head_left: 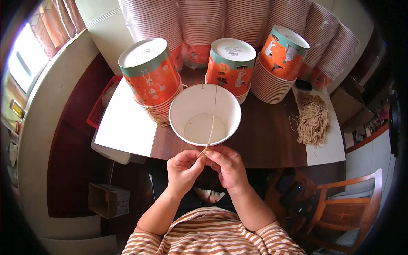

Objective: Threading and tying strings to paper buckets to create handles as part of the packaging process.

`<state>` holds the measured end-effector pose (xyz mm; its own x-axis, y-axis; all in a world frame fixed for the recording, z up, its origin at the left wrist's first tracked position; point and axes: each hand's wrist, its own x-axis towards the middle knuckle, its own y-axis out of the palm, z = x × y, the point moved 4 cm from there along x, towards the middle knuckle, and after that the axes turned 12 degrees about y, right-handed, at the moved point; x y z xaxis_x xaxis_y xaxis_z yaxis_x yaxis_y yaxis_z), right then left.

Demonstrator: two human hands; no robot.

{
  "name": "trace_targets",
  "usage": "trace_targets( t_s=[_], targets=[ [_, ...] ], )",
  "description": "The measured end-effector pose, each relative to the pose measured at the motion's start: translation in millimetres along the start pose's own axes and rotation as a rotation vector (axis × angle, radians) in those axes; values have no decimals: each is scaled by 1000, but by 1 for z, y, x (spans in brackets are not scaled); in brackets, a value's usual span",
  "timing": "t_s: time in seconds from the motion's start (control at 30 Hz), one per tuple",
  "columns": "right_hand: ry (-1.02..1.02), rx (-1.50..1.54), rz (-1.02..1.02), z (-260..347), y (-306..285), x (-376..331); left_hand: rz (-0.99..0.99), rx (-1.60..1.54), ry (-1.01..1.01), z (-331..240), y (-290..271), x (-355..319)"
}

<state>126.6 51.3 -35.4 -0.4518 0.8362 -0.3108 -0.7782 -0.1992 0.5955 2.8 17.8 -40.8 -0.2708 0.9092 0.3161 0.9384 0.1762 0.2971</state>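
A white-lined paper bucket (178, 111) stands at the table's front edge, its open mouth facing up toward me. From its far rim a thin beige string (213, 114) runs across the opening to my fingers, just in front of the near rim. My left hand (183, 169) is closed, its thumb and index finger pinching the string. Beside it, almost touching, my right hand (228, 167) pinches the string with thumb and fingertips too. The exact crossing of the string between my fingertips is too small to tell.
Orange and green printed buckets stand upside down in a left stack (151, 80), a middle stack (229, 70) and a right stack (278, 63). Behind them rise tall plastic-wrapped bucket stacks (202, 21). A heap of beige strings (313, 119) lies at the right. A wooden chair (344, 208) stands lower right.
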Motion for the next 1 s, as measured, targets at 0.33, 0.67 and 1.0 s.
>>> trace_targets(
  t_s=[0.33, 0.67, 1.0],
  targets=[
    [-111, -71, -16, 4, 1, 1, -56, -38, -32, 7, -8, 4],
    [-263, -226, -63, 3, -2, 1, -64, -207, -76, 13, -5, 5],
    [-166, -101, 1, 1, 0, 2, -67, -31, 22, 8, -4, 3]
  ],
)
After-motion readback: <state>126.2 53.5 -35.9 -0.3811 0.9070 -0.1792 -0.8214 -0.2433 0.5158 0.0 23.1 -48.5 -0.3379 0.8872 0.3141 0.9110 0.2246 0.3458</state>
